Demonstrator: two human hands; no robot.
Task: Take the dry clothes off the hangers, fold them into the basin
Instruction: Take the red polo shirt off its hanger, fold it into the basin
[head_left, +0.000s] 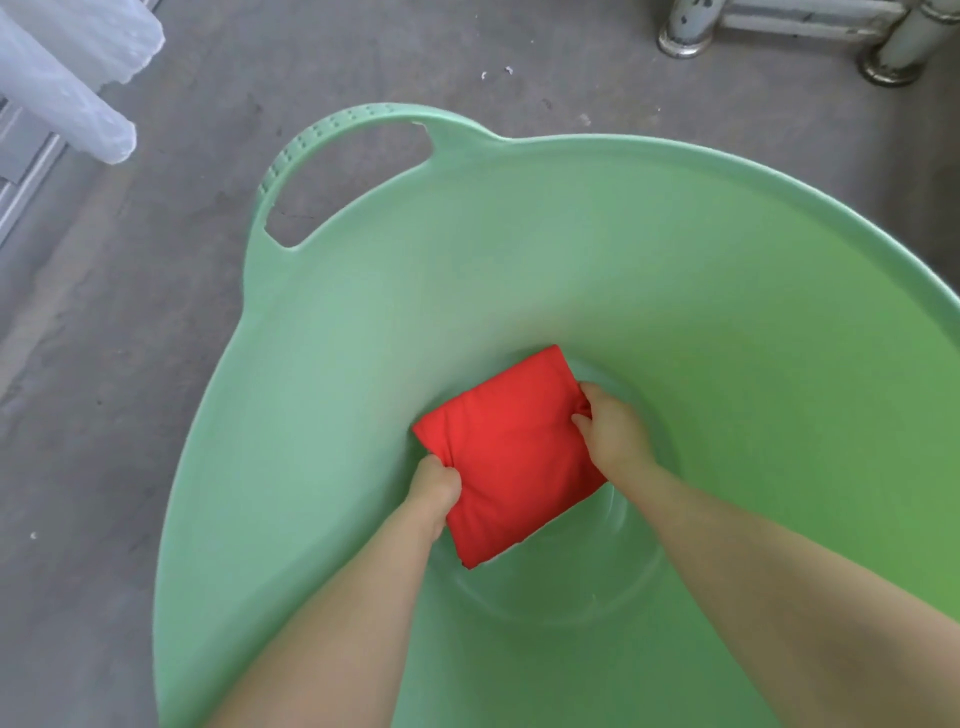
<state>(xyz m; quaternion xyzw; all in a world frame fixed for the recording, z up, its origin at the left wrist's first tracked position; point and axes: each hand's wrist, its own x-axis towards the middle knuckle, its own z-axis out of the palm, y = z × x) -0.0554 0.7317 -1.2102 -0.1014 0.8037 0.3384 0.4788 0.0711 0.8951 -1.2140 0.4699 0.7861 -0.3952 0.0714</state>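
Observation:
A large green plastic basin (571, 234) fills most of the view, with a loop handle at its upper left. A red garment (511, 452), folded into a compact square, lies at the bottom of the basin. My left hand (436, 486) grips the fold's lower left edge. My right hand (610, 426) pinches its right edge. Both forearms reach down into the basin from the bottom of the frame. No hangers are in view.
The basin stands on a grey concrete floor (104, 364). White translucent fabric (67, 78) hangs at the upper left. Pale metal posts with round bases (685, 31) stand at the upper right, beyond the basin's rim.

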